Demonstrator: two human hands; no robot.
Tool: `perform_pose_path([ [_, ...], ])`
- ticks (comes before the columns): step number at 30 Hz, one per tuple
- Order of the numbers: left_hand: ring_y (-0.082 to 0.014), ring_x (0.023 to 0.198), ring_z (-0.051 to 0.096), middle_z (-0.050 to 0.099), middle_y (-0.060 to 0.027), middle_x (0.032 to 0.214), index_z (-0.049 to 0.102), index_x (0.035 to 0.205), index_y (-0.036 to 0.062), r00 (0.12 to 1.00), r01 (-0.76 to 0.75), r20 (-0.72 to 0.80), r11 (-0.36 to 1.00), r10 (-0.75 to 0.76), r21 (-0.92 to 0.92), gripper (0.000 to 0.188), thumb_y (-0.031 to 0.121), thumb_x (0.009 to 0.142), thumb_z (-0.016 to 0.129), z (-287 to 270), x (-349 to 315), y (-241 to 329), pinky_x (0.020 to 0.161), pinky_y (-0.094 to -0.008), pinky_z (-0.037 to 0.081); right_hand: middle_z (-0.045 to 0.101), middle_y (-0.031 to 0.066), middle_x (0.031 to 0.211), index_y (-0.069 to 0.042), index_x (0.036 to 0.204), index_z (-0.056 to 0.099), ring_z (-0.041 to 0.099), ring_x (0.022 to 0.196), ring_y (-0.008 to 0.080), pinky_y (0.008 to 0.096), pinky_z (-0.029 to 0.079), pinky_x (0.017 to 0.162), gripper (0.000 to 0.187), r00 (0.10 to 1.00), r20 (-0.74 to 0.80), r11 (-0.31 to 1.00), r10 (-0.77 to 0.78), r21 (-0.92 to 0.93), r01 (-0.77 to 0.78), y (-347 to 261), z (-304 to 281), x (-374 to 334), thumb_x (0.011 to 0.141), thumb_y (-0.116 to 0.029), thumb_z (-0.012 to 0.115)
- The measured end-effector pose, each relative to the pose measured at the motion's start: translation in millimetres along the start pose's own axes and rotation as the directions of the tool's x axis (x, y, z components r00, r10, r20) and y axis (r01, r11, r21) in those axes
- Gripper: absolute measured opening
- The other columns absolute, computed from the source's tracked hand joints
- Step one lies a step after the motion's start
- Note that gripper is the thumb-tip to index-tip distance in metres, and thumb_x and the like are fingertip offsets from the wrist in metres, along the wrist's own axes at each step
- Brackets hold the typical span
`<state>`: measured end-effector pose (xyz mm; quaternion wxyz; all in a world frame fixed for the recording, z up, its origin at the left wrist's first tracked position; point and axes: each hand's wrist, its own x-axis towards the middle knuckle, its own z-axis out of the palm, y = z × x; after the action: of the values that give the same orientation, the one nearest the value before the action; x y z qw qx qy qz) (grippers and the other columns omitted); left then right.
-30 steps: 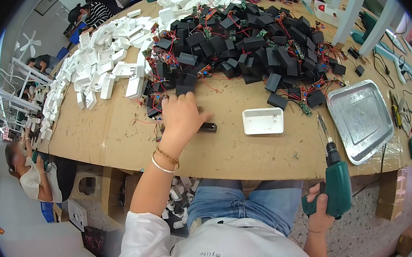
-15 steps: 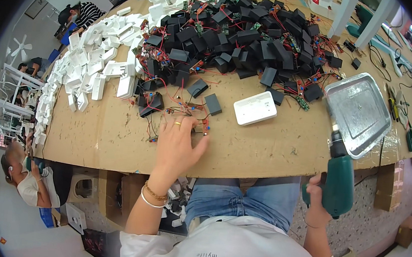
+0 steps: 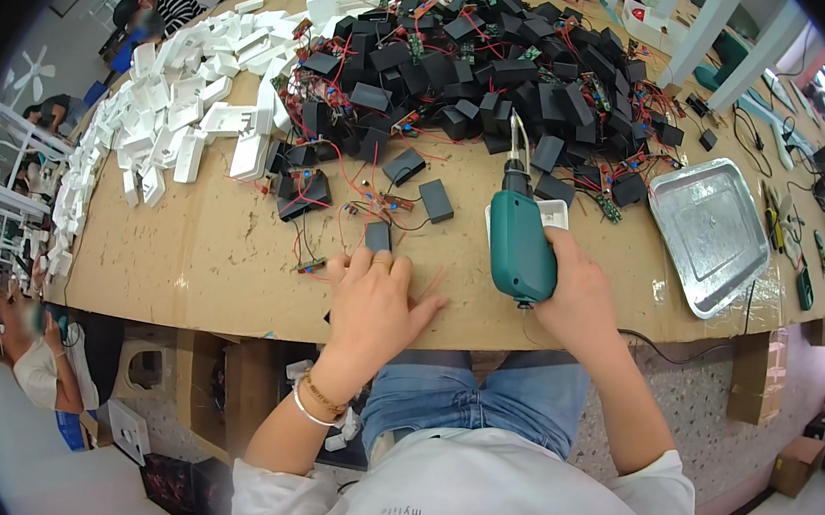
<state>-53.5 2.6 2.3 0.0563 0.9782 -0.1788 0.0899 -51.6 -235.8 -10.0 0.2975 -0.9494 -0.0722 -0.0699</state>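
My right hand [image 3: 579,295] grips a green electric screwdriver [image 3: 523,254], its long bit pointing away toward the black pile. Partly hidden behind the tool is a small white plastic case [image 3: 555,213]. My left hand [image 3: 372,304] lies palm down near the table's front edge, thumb spread out and fingertips at the near end of a black rectangular block [image 3: 377,237]. What lies under the palm is hidden. Beyond it are wired circuit parts [image 3: 378,199] and further black blocks, one a loose block [image 3: 435,202].
A large heap of black blocks with red wires and circuit boards [image 3: 472,73] fills the far middle. White plastic cases [image 3: 182,103] are piled at left. To the right stand a metal tray [image 3: 711,239] and pliers [image 3: 772,215]. A co-worker [image 3: 50,360] sits at far left.
My right hand has brought the screwdriver from beside the metal tray leftward over the table, in front of the white case. My left hand has shifted slightly nearer to me.
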Motion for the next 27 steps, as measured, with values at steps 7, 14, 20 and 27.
perform_pose_path([
  [7,-0.0236,0.082,0.054,0.061,-0.0036,0.083,0.064,0.086,0.0075,0.973,-0.119,-0.208,0.988,0.096,-0.100,0.017,0.022,0.080,0.071,34.1,-0.7,-1.1,0.079,-0.0367,0.037,0.064,0.0211,0.097,-0.005,0.119,0.049,0.063,0.092,0.0413,0.0421,0.050,0.076,0.059,0.997,0.061,0.992,0.049,0.115,-0.056,-11.2,-19.5,-30.6,0.065,0.000,0.072],
  [14,-0.0281,0.071,0.057,0.065,-0.0079,0.079,0.064,0.089,0.0065,0.935,-0.118,-0.355,0.931,-0.013,-0.344,0.007,0.013,0.087,0.066,33.8,5.1,10.5,0.069,-0.0367,0.043,0.064,0.0162,0.096,-0.002,0.118,0.049,0.064,0.081,0.0315,0.0374,0.050,0.075,0.050,0.991,-0.115,0.990,-0.063,0.122,0.077,-5.1,-27.2,-53.4,0.074,-0.007,0.073],
  [20,-0.0262,0.066,0.058,0.064,-0.0106,0.073,0.062,0.093,0.0064,0.976,0.081,-0.147,0.893,-0.162,-0.444,0.009,0.015,0.090,0.064,41.8,2.9,13.5,0.063,-0.0366,0.041,0.062,0.0139,0.093,0.000,0.120,0.049,0.062,0.082,0.0271,0.0352,0.049,0.075,0.048,0.905,-0.374,0.976,0.201,0.152,-0.154,-4.2,-18.0,-36.4,0.081,-0.013,0.074],
  [27,-0.0243,0.073,0.058,0.066,-0.0067,0.077,0.064,0.098,0.0075,0.974,-0.100,-0.226,0.879,-0.009,-0.466,0.019,0.020,0.085,0.070,41.7,7.3,13.0,0.073,-0.0363,0.038,0.064,0.0193,0.101,-0.004,0.122,0.051,0.064,0.092,0.0372,0.0399,0.051,0.078,0.060,0.931,-0.305,0.979,0.202,0.043,-0.198,5.5,-7.9,-16.0,0.066,0.001,0.074],
])
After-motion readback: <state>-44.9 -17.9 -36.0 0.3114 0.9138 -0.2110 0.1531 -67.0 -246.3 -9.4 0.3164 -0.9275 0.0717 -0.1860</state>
